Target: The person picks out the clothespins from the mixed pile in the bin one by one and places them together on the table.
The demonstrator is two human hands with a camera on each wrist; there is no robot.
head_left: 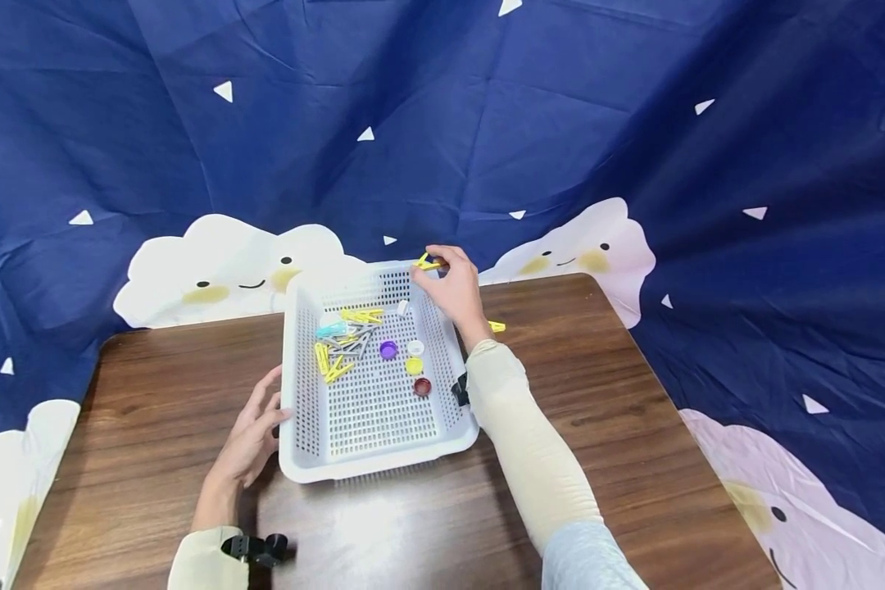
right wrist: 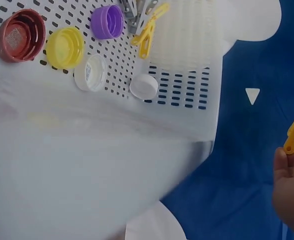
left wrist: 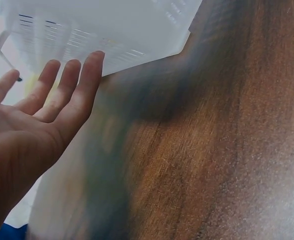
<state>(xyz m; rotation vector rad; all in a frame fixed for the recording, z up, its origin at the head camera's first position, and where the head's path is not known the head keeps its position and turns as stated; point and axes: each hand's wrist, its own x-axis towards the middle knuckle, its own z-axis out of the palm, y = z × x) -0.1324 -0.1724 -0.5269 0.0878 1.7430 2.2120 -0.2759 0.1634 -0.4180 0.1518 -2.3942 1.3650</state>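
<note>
A white perforated plastic basket (head_left: 379, 460) stands on the wooden table. My left hand (head_left: 247, 438) holds its left side, thumb at the rim and the other fingers (left wrist: 77, 95) spread along the outer wall. Above the far right corner, my right hand (head_left: 456, 287) pinches a yellow clothespin (head_left: 428, 264) between thumb and fingers. Inside the basket, yellow, grey and light blue clothespins (head_left: 342, 340) lie heaped on the left. Bottle caps lie to their right: purple (head_left: 388, 350), yellow (head_left: 414, 365), dark red (head_left: 422, 387) and two white ones (right wrist: 91, 73).
Another yellow clothespin (head_left: 496, 326) lies on the table (head_left: 597, 410) just right of the basket, partly behind my right wrist. A dark blue curtain (head_left: 428, 98) with white clouds and triangles hangs behind the table. Black camera straps (head_left: 254, 547) are on my wrists.
</note>
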